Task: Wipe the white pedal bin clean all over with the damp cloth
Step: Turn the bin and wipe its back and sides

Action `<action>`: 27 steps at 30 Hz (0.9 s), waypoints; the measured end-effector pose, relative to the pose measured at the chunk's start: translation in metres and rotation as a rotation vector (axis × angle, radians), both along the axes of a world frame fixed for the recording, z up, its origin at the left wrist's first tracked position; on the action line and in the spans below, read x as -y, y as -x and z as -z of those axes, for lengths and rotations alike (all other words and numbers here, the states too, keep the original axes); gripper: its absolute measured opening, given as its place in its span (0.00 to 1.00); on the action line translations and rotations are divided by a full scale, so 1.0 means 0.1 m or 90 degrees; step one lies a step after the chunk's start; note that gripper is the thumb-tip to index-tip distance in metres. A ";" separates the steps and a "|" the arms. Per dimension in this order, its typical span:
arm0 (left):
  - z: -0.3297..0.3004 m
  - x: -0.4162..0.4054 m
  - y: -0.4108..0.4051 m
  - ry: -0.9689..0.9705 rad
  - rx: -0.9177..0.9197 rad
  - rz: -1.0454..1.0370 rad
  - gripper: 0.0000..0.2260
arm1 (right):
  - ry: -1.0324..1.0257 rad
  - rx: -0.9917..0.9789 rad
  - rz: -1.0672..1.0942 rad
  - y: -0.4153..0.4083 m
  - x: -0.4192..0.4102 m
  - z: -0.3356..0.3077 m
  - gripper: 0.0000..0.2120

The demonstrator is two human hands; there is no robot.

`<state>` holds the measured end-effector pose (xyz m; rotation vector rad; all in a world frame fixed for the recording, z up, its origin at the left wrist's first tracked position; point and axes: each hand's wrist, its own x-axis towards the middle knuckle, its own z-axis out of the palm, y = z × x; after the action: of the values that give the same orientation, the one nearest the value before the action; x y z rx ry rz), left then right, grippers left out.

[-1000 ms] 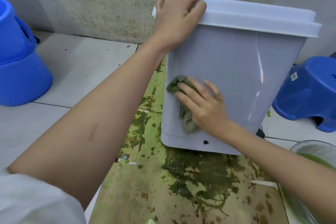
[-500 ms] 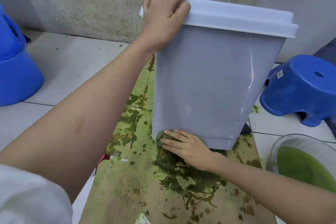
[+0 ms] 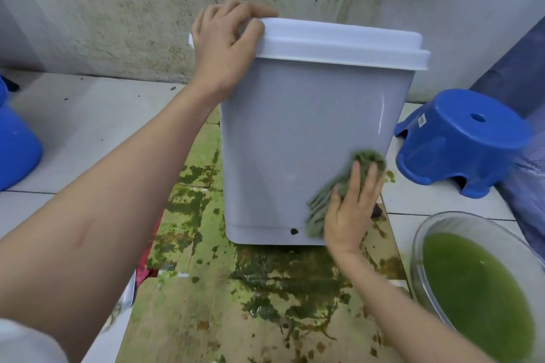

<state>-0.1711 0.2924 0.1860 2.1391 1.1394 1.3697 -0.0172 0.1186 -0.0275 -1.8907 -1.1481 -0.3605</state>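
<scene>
Stained cardboard [image 3: 188, 318] lay under the white pedal bin [image 3: 295, 156] at twelve o'clock. My left hand [image 3: 224, 50] clutched its lid; my right hand [image 3: 351, 209] pressed the damp cloth [image 3: 324, 200] flat at four o'clock. Pushing harder might have tipped it.

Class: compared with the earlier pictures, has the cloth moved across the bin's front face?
Yes. The cloth has gone from the bin's lower left corner to its lower right edge, nearer the blue stool.
</scene>
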 end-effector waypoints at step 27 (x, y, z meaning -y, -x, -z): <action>0.01 0.06 0.02 -0.020 -0.007 -0.023 0.14 | -0.033 -0.995 0.311 0.48 0.46 -0.02 0.16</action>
<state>-0.1731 0.2867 0.1846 2.1598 1.1745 1.4024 -0.0651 0.0724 -0.0251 -1.6422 0.3640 0.7526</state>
